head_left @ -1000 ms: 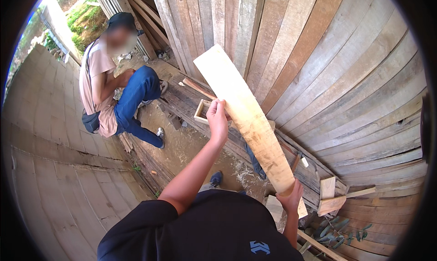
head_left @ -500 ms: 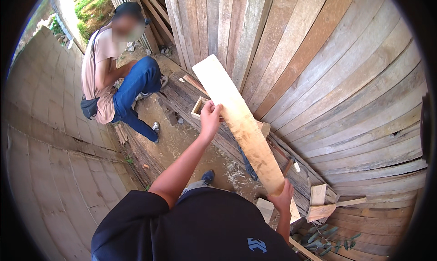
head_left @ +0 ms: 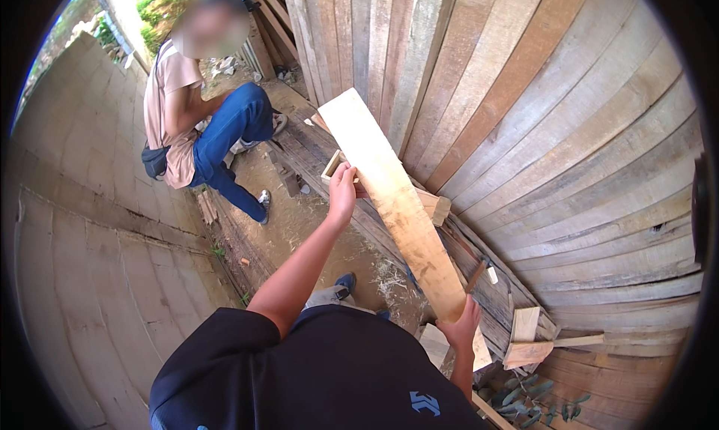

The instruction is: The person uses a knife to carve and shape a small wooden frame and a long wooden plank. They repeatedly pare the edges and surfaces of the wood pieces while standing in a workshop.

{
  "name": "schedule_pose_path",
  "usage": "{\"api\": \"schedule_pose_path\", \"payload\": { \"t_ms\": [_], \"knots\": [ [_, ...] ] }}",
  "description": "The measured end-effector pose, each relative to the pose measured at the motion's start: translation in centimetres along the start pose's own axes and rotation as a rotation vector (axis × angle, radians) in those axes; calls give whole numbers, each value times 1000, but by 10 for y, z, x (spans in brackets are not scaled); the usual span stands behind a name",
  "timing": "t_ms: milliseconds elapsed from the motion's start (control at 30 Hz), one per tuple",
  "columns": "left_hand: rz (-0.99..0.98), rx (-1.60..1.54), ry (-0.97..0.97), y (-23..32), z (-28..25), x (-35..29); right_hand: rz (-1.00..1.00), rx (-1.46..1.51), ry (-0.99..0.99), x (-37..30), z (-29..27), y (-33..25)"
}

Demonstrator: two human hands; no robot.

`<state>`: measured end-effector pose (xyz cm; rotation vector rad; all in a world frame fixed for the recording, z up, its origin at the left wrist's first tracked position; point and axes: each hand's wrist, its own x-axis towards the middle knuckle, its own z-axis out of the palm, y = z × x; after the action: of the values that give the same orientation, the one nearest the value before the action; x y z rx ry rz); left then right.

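Observation:
A long pale wooden board (head_left: 393, 198) is held aslant in front of me, its far end up and to the left. My left hand (head_left: 343, 192) grips its left edge around the middle, fingers closed on it. Lower down, my right hand (head_left: 460, 326) is wrapped round the near right end. Under the board lies a rough timber bench (head_left: 374, 228), partly hidden by it. A small wooden frame (head_left: 331, 166) rests on the bench just beyond my left hand, and a wood block (head_left: 438, 207) shows past the board's right edge.
A person (head_left: 202, 123) in blue jeans sits at the far left. The plank wall (head_left: 524, 108) rises on the right, and a panel wall (head_left: 97, 228) on the left. Wood offcuts (head_left: 526, 340) lie at the bench's near end beside a leafy plant (head_left: 524, 396). Shavings (head_left: 389, 280) litter the ground.
The view has shifted slightly, so the seated person appears a little farther right. Both my hands keep their hold on the board, which stays at nearly the same slant.

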<state>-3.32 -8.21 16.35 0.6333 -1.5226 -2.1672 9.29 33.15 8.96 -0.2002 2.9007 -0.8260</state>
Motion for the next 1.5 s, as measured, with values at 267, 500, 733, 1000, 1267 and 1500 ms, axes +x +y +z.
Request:
{"api": "schedule_pose_path", "payload": {
  "t_ms": [267, 500, 733, 1000, 1267, 1500],
  "knots": [
    [-32, -81, 43, 0, -16, 31, -20, 68, -11, 2, 32, -22],
    [-98, -217, 121, 2, -32, 103, 35, -37, 69, 42, 76, -73],
    [-207, -128, 172, -31, -99, 218, 124, -185, 122, 75, 134, -158],
    [-376, -215, 226, -43, -126, 274, 144, -253, 150, 99, 159, -206],
    [-440, -166, 82, -34, -114, 273, 157, -271, 144, 106, 161, -183],
    [-401, -87, -59, -24, -89, 256, 193, -201, 167, 111, 157, -159]
  ]
}}
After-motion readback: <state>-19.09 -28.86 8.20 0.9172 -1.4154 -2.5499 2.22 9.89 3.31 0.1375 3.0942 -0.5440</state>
